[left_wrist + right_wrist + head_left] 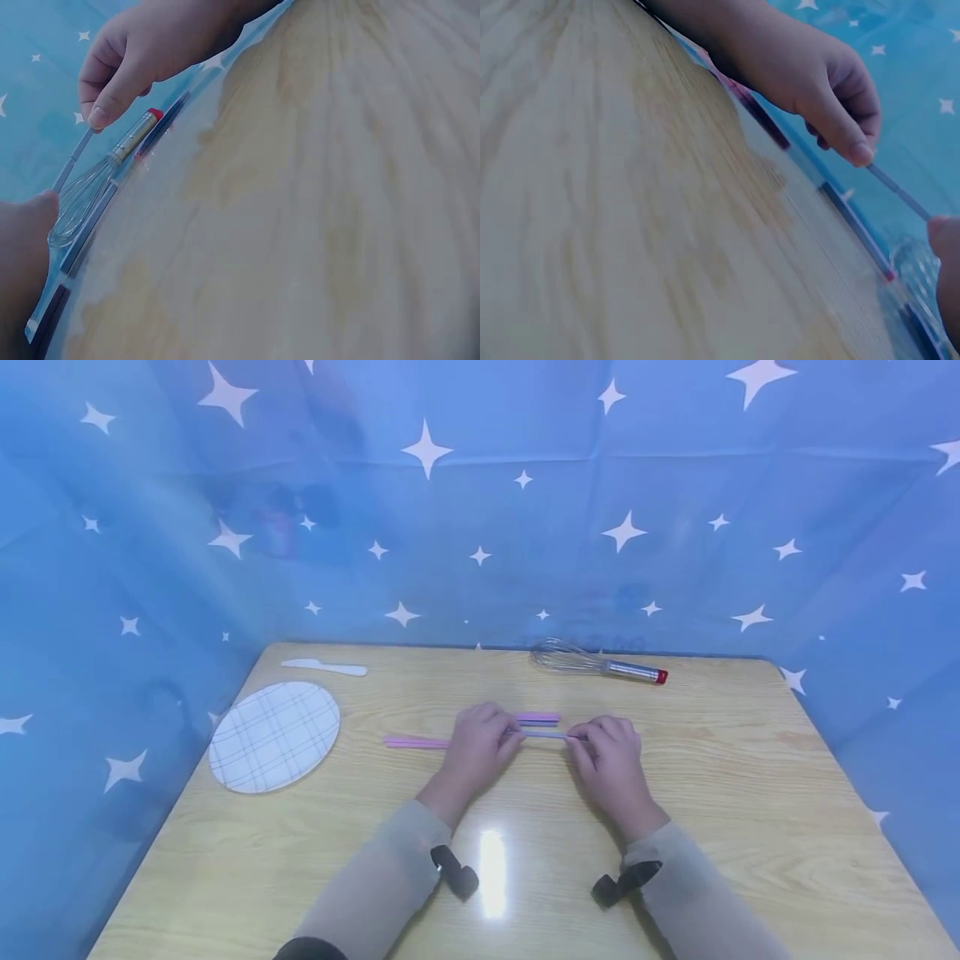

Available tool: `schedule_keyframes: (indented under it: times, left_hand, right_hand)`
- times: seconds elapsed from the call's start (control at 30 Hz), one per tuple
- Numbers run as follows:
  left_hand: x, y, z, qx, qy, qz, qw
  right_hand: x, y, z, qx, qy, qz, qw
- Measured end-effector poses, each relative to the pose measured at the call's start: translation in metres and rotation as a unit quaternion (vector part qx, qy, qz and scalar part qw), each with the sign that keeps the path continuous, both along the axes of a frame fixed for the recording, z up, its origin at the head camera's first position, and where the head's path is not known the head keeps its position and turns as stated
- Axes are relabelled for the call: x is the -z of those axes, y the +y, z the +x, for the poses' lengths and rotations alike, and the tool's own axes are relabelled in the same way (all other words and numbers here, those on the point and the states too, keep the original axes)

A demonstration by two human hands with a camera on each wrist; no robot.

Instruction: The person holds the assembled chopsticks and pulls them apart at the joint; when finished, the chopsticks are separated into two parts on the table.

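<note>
Positioning a slim grey-blue stick (pixel 546 735), apparently, your left grip (pixel 483 742) and right grip (pixel 611 762) pinch it; next, move together.

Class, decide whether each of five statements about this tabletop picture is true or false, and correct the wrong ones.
1. The left hand and right hand pinch the same thin stick. True.
2. The plate has crossing lines on it. True.
3. The white knife lies on the plate. False: it lies apart from it, on the table.
4. The whisk has a green handle end. False: the end is red.
5. Pink sticks show to the left of the left hand. True.
</note>
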State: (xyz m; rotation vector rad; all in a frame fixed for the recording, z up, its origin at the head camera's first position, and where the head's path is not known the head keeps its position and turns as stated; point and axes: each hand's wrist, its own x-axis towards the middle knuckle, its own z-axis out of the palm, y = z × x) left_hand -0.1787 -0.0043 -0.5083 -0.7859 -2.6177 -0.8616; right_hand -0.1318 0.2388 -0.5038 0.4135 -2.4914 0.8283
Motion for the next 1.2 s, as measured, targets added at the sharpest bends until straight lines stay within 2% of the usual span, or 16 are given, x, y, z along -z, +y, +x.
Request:
schedule_keyframes:
  times: [0.27,0.43,0.63,0.87,1.2]
  left_hand:
    - [0.002,0.018,-0.001,0.001,-0.005,-0.019,0.9998]
    - [0.000,0.029,0.001,0.012,-0.001,-0.010,0.9999]
    - [-0.001,0.032,0.001,0.014,0.022,0.002,0.9996]
    - [0.001,0.033,0.000,0.030,0.051,0.015,0.9982]
    - [-0.002,0.035,0.000,0.026,0.038,-0.016,0.9988]
  right_hand:
    - [0.001,0.019,0.003,0.000,-0.004,0.008,1.0000]
    - [-0.002,0.028,0.006,0.011,-0.023,0.006,0.9997]
    - [-0.004,0.029,0.007,0.004,-0.039,0.002,0.9992]
    - [-0.002,0.030,0.006,0.008,-0.034,-0.001,0.9994]
    - [-0.004,0.033,0.006,0.013,-0.048,-0.002,0.9987]
